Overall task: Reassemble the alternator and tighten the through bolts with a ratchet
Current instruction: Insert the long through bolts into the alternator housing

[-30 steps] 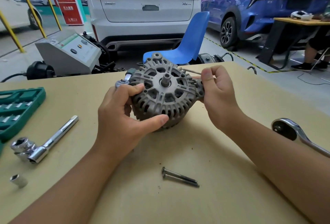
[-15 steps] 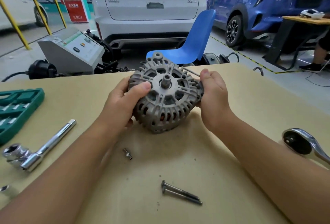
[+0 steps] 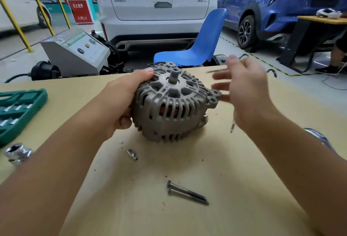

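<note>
The grey ribbed alternator [image 3: 172, 104] rests on the tan table [image 3: 187, 160], shaft end tilted up and away from me. My left hand [image 3: 120, 102] grips its left side, thumb on the top rim. My right hand [image 3: 244, 93] hovers just right of it, blurred, lower fingers spread; a thin through bolt [image 3: 217, 70] shows as a streak between thumb and forefinger. A second thin metal tip [image 3: 232, 125] pokes out below that hand. Two long through bolts [image 3: 187, 192] lie side by side near me. The chrome ratchet [image 3: 319, 138] is partly hidden behind my right forearm.
A small socket piece [image 3: 132, 154] lies in front of the alternator. At the left sit a green socket case [image 3: 18, 111] and a chrome socket on a handle [image 3: 17, 153]. Beyond the table stand a blue chair [image 3: 197, 47], a grey machine [image 3: 75, 53] and parked cars.
The alternator has been tipped from face-on to lying flatter on the table. My right hand has pulled away from its right ear with the bolt. The view moved closer.
</note>
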The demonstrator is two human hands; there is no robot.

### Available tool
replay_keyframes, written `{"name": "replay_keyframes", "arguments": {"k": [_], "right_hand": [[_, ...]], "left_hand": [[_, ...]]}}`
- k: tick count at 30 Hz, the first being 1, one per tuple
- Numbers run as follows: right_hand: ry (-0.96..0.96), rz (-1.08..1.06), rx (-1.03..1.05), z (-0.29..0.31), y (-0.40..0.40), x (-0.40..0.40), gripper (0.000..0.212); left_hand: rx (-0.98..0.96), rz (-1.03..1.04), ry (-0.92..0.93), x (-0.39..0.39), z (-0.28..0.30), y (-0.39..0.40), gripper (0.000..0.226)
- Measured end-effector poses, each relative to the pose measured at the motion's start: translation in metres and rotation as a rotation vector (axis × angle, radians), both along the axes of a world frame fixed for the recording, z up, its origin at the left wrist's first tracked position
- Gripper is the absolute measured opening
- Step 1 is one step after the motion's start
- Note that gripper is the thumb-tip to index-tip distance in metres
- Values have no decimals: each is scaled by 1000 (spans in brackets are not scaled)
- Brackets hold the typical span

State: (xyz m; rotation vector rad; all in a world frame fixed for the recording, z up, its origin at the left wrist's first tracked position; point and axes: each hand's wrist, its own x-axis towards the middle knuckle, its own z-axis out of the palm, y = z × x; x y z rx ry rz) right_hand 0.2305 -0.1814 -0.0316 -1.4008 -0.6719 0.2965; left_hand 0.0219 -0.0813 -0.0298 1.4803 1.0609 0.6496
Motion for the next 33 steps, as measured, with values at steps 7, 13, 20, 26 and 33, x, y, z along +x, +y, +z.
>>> {"name": "replay_keyframes", "arguments": {"k": [7, 13, 20, 26, 33], "right_hand": [[-386, 206, 326, 21, -30, -10, 15], [-473, 324, 271, 6, -25, -33, 6], [-346, 329, 295, 0, -15, -37, 10], [-323, 261, 371, 6, -9, -36, 8], [-498, 345, 399, 22, 4, -38, 8]], "left_hand": [[16, 110, -34, 13, -2, 0, 53], [-6, 129, -52, 12, -6, 6, 56], [-7, 155, -82, 14, -11, 8, 58], [135, 119, -74, 5, -25, 6, 74], [417, -71, -145, -8, -47, 6, 74]]}}
